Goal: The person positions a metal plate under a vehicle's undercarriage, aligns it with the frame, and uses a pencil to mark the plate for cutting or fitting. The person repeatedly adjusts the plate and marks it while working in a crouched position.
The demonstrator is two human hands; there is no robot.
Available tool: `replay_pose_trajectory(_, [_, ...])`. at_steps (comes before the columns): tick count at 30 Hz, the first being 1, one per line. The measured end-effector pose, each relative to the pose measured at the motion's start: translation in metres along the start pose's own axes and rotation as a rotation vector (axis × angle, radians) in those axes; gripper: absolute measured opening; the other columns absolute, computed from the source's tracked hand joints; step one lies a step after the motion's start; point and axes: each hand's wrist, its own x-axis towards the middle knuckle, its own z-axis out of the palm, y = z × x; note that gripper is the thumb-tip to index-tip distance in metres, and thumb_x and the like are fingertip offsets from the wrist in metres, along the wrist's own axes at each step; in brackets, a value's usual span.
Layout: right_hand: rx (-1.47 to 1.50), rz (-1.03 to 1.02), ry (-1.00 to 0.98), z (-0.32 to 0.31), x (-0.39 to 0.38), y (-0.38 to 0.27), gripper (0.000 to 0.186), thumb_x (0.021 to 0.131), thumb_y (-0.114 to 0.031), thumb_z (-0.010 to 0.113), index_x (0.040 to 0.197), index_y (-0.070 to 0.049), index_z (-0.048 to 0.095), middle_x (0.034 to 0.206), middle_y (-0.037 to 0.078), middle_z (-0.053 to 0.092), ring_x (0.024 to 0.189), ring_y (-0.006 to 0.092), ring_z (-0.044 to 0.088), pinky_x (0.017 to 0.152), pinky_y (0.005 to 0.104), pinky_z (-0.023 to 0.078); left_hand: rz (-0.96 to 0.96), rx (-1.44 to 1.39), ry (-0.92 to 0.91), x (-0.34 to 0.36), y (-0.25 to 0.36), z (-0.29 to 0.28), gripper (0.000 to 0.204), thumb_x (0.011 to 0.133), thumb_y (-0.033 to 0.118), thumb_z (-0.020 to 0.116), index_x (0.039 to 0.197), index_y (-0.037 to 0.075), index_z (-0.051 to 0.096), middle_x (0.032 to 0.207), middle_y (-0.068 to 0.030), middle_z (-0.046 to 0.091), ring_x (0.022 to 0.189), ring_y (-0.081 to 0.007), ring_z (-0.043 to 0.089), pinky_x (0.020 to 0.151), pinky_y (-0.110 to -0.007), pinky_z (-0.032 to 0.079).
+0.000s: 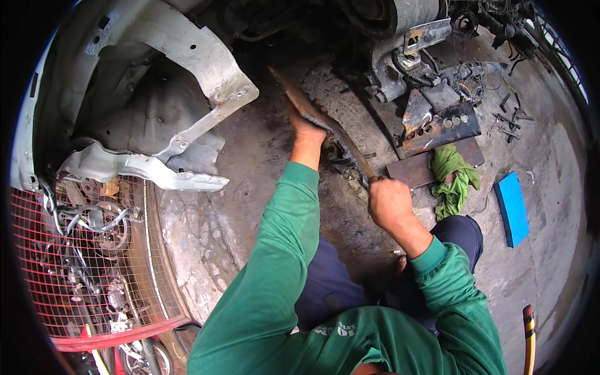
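Observation:
A long, narrow, rusty metal strip (345, 142) runs slantwise between my hands, its far end pointing up and left toward the vehicle. Around its broader far part, my left hand (306, 125) is closed, gripping from below and the side. The near end is held in the closed fist of my right hand (390, 203), so that tip is hidden. Below the strip, dark greasy debris (342, 164) lies on the concrete. To the right of my right hand is a crumpled green cloth (451, 178), draped over a rusty steel block (406, 172).
Bent grey vehicle bodywork (231, 87) juts in at upper left, above a red mesh panel (94, 262). A mechanical assembly (394, 69) hangs at upper right. Loose bolts (511, 122), a blue box (511, 209) and a yellow-and-black handle (529, 337) are on the right.

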Motion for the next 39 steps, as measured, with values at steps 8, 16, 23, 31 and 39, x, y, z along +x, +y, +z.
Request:
replay_pose_trajectory(8, [-0.031, -0.107, -0.110, 0.020, 0.005, -0.050, 0.015, 0.086, -0.012, 0.066, 0.093, -0.004, 0.077, 0.092, 0.017, 0.077, 0.086, 0.0313, 0.078, 0.076, 0.0408, 0.062, -0.027, 0.043, -0.178, 0.013, 0.049, -0.068, 0.039, 0.106, 0.054, 0.045, 0.098, 0.018, 0.059, 0.074, -0.0018, 0.060, 0.061, -0.0217, 0.056, 0.073, -0.045, 0.050])
replay_pose_trajectory(16, [0.278, -0.043, -0.268, 0.031, 0.029, -0.060, 0.017, 0.078, -0.012, 0.070, 0.087, 0.001, 0.075, 0.093, 0.026, 0.074, 0.094, 0.0429, 0.073, 0.087, 0.0473, 0.059, -0.004, 0.278, 0.260, 0.005, 0.097, -0.088, 0.025, 0.105, 0.039, 0.060, 0.107, 0.014, 0.063, 0.085, -0.0002, 0.058, 0.066, -0.0136, 0.055, 0.061, -0.032, 0.047])
replay_pose_trajectory(23, [0.564, 0.132, -0.421, 0.102, 0.054, -0.043, 0.031, 0.080, -0.027, 0.079, 0.094, 0.000, 0.076, 0.101, 0.026, 0.074, 0.102, 0.0425, 0.071, 0.088, 0.0456, 0.056, -0.093, 0.777, 0.127, -0.004, 0.138, -0.132, 0.015, 0.096, 0.011, 0.069, 0.108, 0.002, 0.068, 0.088, -0.0025, 0.063, 0.067, -0.0103, 0.051, 0.059, -0.027, 0.041])
replay_pose_trajectory(31, [0.878, 0.410, -0.307, 0.160, 0.049, -0.045, 0.057, 0.083, -0.047, 0.086, 0.092, 0.008, 0.074, 0.087, 0.020, 0.075, 0.081, 0.0272, 0.072, 0.075, 0.0406, 0.055, -0.002, 0.994, 0.110, -0.007, 0.124, -0.131, 0.010, 0.094, 0.001, 0.064, 0.103, -0.003, 0.064, 0.091, -0.0102, 0.068, 0.072, -0.0174, 0.064, 0.059, -0.030, 0.050])
replay_pose_trajectory(39, [0.885, 0.494, -0.355, 0.167, 0.049, -0.041, 0.061, 0.081, -0.050, 0.088, 0.091, 0.009, 0.075, 0.086, 0.019, 0.075, 0.077, 0.0246, 0.071, 0.074, 0.0402, 0.055, -0.040, 0.955, 0.135, 0.003, 0.119, -0.131, 0.016, 0.094, 0.000, 0.063, 0.109, -0.005, 0.065, 0.095, -0.0132, 0.069, 0.077, -0.0212, 0.068, 0.063, -0.032, 0.055])
